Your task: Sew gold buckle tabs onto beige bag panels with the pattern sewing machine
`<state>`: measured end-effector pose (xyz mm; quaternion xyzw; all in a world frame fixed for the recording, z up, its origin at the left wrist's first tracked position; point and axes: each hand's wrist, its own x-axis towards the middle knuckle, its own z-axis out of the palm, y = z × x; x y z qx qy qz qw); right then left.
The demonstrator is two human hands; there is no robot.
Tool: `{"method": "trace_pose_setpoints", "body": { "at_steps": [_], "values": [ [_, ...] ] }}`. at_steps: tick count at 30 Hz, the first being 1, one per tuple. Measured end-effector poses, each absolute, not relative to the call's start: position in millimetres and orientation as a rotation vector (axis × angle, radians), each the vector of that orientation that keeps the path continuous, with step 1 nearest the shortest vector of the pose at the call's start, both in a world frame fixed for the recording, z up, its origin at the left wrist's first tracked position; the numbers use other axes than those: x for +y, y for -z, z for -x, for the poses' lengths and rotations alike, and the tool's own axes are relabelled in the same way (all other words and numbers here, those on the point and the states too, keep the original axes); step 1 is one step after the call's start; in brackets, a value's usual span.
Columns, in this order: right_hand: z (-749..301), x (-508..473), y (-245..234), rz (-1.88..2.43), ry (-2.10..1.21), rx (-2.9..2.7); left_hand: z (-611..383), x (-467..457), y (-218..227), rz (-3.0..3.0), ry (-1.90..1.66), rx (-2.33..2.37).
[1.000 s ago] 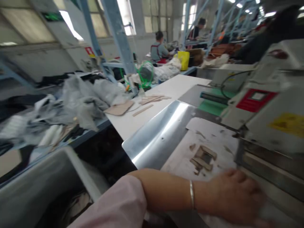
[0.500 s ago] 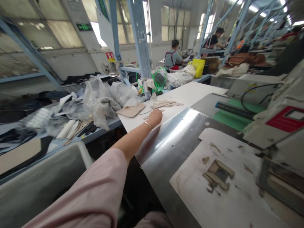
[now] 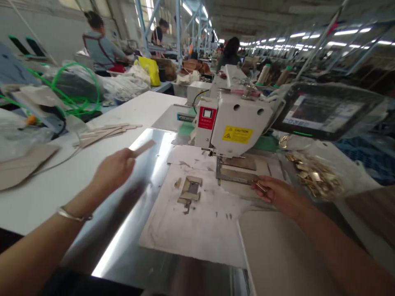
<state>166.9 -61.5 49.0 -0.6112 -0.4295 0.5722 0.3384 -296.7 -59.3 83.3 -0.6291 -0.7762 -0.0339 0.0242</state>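
My left hand (image 3: 112, 170) is closed on a thin tan strip (image 3: 144, 147) and carries it above the shiny metal plate (image 3: 135, 205). My right hand (image 3: 274, 192) pinches a small gold metal buckle (image 3: 260, 187) beside the clamp frame (image 3: 233, 174) under the white sewing machine (image 3: 237, 123). On the white template sheet (image 3: 197, 222) between my hands lies a small rectangular jig (image 3: 189, 191). A pile of the same tan strips (image 3: 105, 132) lies on the white table to the left.
A clear bag of gold buckles (image 3: 311, 174) sits at the right, below a tilted screen (image 3: 324, 111). Green tubing (image 3: 74, 92) and plastic bags (image 3: 120, 88) crowd the far left. Other people work at benches behind, one in an apron (image 3: 100, 41).
My left hand reached out to the strip pile, then came back toward the machine holding one strip. The view swung right, bringing my right hand and the screen into sight.
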Motion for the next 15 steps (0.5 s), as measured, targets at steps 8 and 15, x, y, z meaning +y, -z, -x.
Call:
{"method": "trace_pose_setpoints", "body": {
  "at_steps": [8, 15],
  "values": [
    [-136, -72, -48, 1.445, -1.501, -1.376, 92, -91, -66, 2.745, 0.394, -1.562],
    [-151, -75, -43, 1.529, -0.856, -1.870, 48, -83, -47, 2.785, 0.460, -1.369]
  ]
}}
